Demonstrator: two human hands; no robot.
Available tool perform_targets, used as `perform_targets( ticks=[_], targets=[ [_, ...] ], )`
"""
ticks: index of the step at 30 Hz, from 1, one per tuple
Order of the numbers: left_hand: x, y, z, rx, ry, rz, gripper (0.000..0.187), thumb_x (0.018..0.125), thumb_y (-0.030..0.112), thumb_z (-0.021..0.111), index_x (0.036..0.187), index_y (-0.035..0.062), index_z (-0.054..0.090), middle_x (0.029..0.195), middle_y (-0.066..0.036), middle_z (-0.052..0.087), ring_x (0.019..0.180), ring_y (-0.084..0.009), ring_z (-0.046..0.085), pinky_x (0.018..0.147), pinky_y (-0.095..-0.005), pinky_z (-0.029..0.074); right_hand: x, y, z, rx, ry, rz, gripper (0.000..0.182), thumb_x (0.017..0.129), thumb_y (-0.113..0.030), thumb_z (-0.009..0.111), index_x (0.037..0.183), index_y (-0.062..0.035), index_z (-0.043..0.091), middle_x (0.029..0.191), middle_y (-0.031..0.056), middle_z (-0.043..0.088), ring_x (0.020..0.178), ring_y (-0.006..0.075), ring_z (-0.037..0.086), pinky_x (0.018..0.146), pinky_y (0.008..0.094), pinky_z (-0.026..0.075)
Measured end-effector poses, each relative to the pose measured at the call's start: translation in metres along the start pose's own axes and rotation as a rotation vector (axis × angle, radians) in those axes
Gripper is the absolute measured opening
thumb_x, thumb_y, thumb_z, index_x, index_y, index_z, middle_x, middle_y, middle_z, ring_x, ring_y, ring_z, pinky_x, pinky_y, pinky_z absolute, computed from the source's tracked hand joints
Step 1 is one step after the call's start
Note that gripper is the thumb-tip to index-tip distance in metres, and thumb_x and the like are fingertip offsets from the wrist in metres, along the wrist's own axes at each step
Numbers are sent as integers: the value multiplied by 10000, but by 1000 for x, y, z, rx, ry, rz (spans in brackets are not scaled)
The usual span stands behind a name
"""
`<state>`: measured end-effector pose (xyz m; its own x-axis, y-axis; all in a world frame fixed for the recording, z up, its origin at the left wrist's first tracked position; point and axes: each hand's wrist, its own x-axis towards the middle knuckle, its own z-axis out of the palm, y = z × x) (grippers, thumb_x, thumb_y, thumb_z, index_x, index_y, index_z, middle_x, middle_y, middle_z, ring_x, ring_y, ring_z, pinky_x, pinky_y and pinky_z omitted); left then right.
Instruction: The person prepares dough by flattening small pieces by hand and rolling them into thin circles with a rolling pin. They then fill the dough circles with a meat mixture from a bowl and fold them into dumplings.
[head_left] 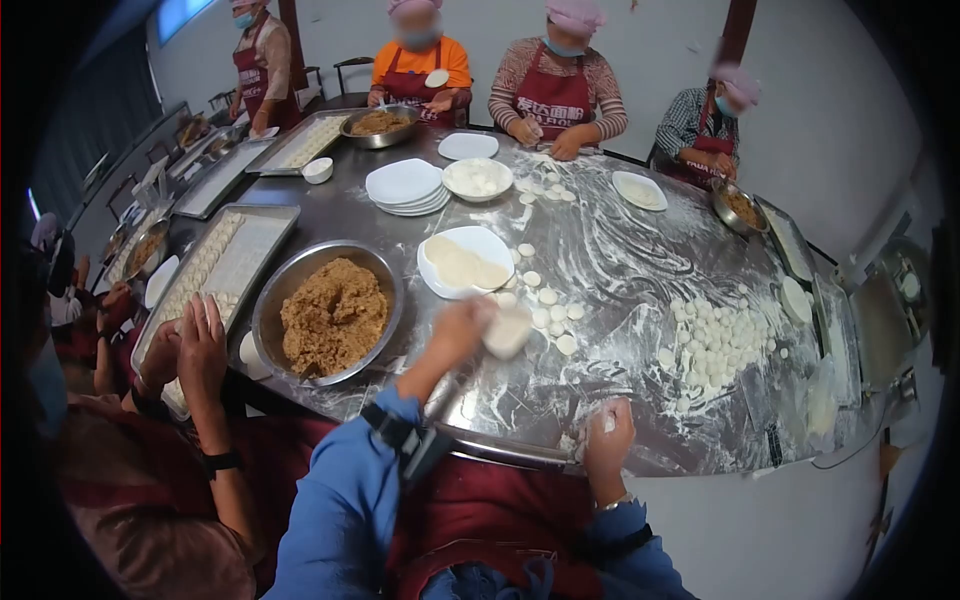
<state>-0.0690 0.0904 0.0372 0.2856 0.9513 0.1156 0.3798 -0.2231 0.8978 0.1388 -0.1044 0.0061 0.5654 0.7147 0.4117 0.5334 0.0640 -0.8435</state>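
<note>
1. The left hand (455,332), blurred, appears to pinch a round dough wrapper (508,333) at its near edge, above the surface (560,392).
2. The wrapper lies just to the right of the left fingers, farther from the body than the right hand (608,440). The left hand is plainly the nearer one. Being round, the wrapper has no clear long axis; blur hides its exact tilt.
3. The right hand rests at the near edge of the surface, fingers curled inward. A whitish patch shows at the fingers; whether they grip something, I cannot tell.
4. Directly beyond the left hand sits a square white plate (444,238) with overlapping rolled wrappers (462,266). The held wrapper is nearer the body than this plate and slightly to its right.
5. Small dough pieces (557,313) lie just beyond and to the right of the held wrapper, apart from the larger group of dough pieces (712,345) farther right.
6. Left of the left hand stands a steel bowl (262,318) of brown filling (338,312); beyond it, a co-worker's hands (205,345) are raised near a metal tray (268,232).
</note>
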Motion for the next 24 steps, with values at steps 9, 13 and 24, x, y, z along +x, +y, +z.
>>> perform_targets(
  ticks=[9,13,24],
  targets=[
    [-90,-3,7,173,-224,108,300,881,265,597,1076,41,638,918,-153,677,860,-266,669,758,-348,509,74,31,-1,565,-517,350,82,906,-77,552,976,-46,581,802,59,610,670,149,587,628,282,503],
    [-129,0,22,445,-243,189,250,881,244,579,1054,75,638,918,-150,650,865,-335,622,757,-400,497,119,47,37,50,-616,-158,335,766,-34,662,1093,-58,594,951,110,624,801,208,611,727,288,505],
    [-46,-9,-3,606,-253,106,609,841,320,631,1352,75,407,1321,-266,437,1195,-448,429,1018,-460,356,145,47,64,-366,-641,-366,271,716,-101,639,977,-55,586,955,185,547,896,377,560,784,432,473]
  ],
)
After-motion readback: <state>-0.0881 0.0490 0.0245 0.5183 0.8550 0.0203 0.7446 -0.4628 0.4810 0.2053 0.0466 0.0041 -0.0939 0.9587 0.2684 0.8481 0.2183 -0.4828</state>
